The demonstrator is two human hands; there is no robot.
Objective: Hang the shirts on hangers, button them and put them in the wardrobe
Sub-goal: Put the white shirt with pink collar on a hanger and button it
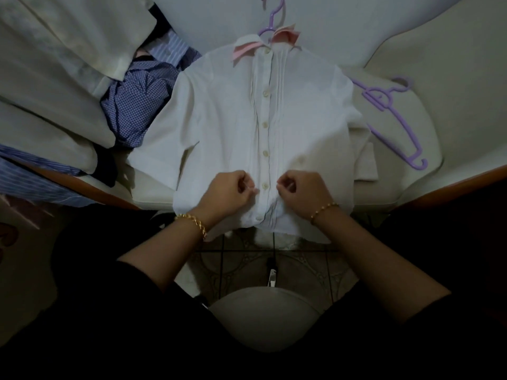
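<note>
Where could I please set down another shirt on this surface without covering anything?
Bare sheet lies right of the spare purple hanger, and beyond the collar of the white shirt. The left side is crowded with blue shirts and pillows.

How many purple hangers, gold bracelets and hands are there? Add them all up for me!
Purple hangers: 2 (shirt hanger, loose hanger)
Gold bracelets: 2 (left bracelet, right bracelet)
Hands: 2 (left hand, right hand), both pinching the white shirt
Total: 6
</note>
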